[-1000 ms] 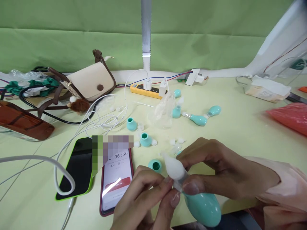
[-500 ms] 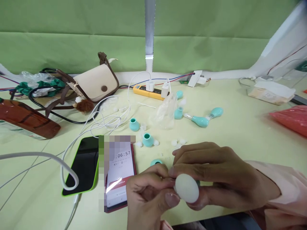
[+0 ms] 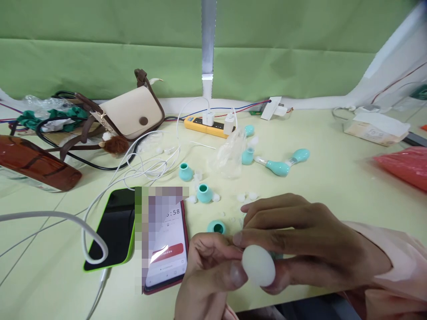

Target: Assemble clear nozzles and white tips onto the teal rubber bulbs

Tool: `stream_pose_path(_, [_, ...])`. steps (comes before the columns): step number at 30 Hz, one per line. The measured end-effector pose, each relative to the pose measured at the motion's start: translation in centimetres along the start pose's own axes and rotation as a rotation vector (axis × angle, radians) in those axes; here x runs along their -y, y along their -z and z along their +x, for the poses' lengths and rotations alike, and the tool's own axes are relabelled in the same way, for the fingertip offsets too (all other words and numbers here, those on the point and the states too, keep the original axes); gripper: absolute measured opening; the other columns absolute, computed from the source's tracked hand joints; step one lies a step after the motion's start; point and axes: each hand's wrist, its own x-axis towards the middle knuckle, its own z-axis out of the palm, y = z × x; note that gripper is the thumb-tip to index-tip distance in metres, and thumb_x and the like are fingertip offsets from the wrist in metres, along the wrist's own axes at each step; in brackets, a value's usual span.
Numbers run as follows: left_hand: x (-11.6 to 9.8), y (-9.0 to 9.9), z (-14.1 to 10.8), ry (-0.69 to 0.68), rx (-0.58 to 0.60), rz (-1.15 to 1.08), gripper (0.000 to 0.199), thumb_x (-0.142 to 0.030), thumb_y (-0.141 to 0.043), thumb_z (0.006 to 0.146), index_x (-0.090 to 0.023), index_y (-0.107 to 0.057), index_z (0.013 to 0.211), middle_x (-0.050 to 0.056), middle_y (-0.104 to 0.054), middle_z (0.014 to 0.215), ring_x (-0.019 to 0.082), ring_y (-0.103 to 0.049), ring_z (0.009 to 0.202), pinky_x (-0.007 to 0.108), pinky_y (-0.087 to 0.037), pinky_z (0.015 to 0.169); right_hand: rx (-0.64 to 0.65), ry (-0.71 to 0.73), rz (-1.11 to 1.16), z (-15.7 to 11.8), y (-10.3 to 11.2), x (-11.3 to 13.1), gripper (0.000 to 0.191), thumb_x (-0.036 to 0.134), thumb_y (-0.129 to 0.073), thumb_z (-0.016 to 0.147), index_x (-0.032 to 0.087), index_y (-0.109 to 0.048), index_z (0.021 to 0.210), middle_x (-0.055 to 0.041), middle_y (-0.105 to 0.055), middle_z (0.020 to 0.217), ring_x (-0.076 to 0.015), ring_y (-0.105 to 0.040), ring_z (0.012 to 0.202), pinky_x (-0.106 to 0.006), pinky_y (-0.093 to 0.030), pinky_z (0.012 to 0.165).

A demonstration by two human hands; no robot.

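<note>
Steadiness counts as your left hand (image 3: 205,275) and right hand (image 3: 310,235) together clamp 1 smooth, rounded, milky-white piece (image 3: 258,266); use light, even pressure.

the head camera looks forward and down from close above the pale table (image 3: 336,186) toward the green backdrop (image 3: 287,26).

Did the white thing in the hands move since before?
Yes. Measured against the teal pot above the left hand, the white thing has gone down and to the right in the picture.
</note>
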Motion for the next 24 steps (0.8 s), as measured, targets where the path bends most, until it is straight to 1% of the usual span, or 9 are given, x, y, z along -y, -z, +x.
stream_pose_path(3, [0.7, -0.2, 0.0, -0.193, -0.132, 0.196, 0.019, -0.039, -0.078, 0.057, -0.024, -0.068, 0.061, 0.0, -0.068, 0.058, 0.018, -0.065, 0.054, 0.029, -0.057, 0.046, -0.057, -0.035, 0.05, 0.1, -0.2, -0.2, 0.031, 0.03, -0.05, 0.089, 0.012, -0.053, 0.114, -0.0058, -0.065, 0.081, -0.0138, -0.06, 0.079, -0.025, -0.048, 0.071])
stream_pose_path(5, [1.2, -0.9, -0.2, -0.435, -0.274, 0.373, 0.013, -0.034, -0.075, 0.063, -0.024, -0.068, 0.061, -0.001, -0.063, 0.055, 0.016, -0.061, 0.048, 0.028, -0.053, 0.039, -0.089, -0.059, 0.093, 0.1, -0.3, -0.4, 0.028, 0.028, -0.053, 0.087, 0.012, -0.056, 0.109, -0.0065, -0.065, 0.081, -0.0135, -0.059, 0.078, -0.024, -0.048, 0.07])
stream_pose_path(7, [1.7, -1.6, -0.4, -0.71, -0.404, 0.56, 0.004, -0.024, -0.072, 0.067, -0.026, -0.069, 0.065, -0.003, -0.057, 0.052, 0.011, -0.052, 0.041, 0.022, -0.043, 0.03, -0.113, -0.068, 0.142, 0.0, -0.3, -0.5, 0.024, 0.025, -0.056, 0.085, 0.011, -0.058, 0.105, -0.0062, -0.065, 0.078, -0.0134, -0.059, 0.077, -0.022, -0.047, 0.067])
stream_pose_path(8, [1.8, -1.9, -0.4, -0.809, -0.444, 0.625, 0.008, -0.019, -0.071, 0.068, -0.026, -0.07, 0.068, -0.004, -0.055, 0.053, 0.009, -0.048, 0.038, 0.02, -0.037, 0.027, -0.124, -0.071, 0.17, 0.0, -0.4, -0.5, 0.023, 0.023, -0.057, 0.084, 0.011, -0.059, 0.104, -0.0057, -0.064, 0.076, -0.0135, -0.059, 0.076, -0.022, -0.047, 0.066])
stream_pose_path(10, [1.9, -2.3, -0.4, -0.941, -0.482, 0.729, 0.012, -0.013, -0.067, 0.069, -0.025, -0.07, 0.069, -0.004, -0.054, 0.055, 0.007, -0.043, 0.037, 0.02, -0.03, 0.025, -0.146, -0.087, 0.236, 0.1, -0.5, -0.5, 0.02, 0.019, -0.059, 0.083, 0.012, -0.06, 0.101, -0.0048, -0.063, 0.071, -0.0135, -0.059, 0.075, -0.022, -0.047, 0.066])
stream_pose_path(14, [1.6, -2.0, -0.3, -1.047, -0.442, 0.944, 0.017, -0.01, -0.062, 0.072, -0.024, -0.071, 0.071, -0.002, -0.059, 0.058, 0.009, -0.044, 0.04, 0.021, -0.027, 0.027, -0.148, -0.138, 0.339, 0.3, -0.8, -0.5, 0.014, 0.016, -0.058, 0.083, 0.01, -0.062, 0.094, -0.0079, -0.063, 0.077, -0.0134, -0.058, 0.073, -0.022, -0.048, 0.064])
stream_pose_path(18, [1.5, -1.3, -0.5, -1.067, -0.386, 1.037, 0.02, -0.01, -0.06, 0.075, -0.025, -0.071, 0.082, 0.0, -0.064, 0.062, 0.011, -0.049, 0.043, 0.022, -0.029, 0.027, -0.163, -0.14, 0.367, 0.4, -1.0, -0.5, 0.013, 0.016, -0.06, 0.082, 0.009, -0.062, 0.092, -0.0089, -0.062, 0.077, -0.0132, -0.057, 0.071, -0.022, -0.047, 0.062])
stream_pose_path(22, [1.5, -1.2, -0.4, -1.071, -0.348, 0.973, 0.02, -0.007, -0.065, 0.07, -0.025, -0.07, 0.077, -0.001, -0.064, 0.063, 0.012, -0.052, 0.045, 0.022, -0.035, 0.029, -0.17, -0.14, 0.388, 0.4, -0.9, -0.4, 0.01, 0.017, -0.058, 0.082, 0.01, -0.061, 0.089, -0.0058, -0.059, 0.067, -0.0125, -0.055, 0.068, -0.021, -0.044, 0.06])
stream_pose_path(24, [1.5, -1.4, -0.3, -1.05, -0.367, 0.875, 0.015, -0.007, -0.064, 0.07, -0.022, -0.069, 0.073, -0.001, -0.062, 0.063, 0.012, -0.054, 0.046, 0.024, -0.041, 0.033, -0.117, -0.155, 0.343, 0.3, -0.7, -0.4, 0.012, 0.02, -0.055, 0.085, 0.01, -0.06, 0.079, -0.0065, -0.057, 0.067, -0.0117, -0.053, 0.064, -0.021, -0.042, 0.057])
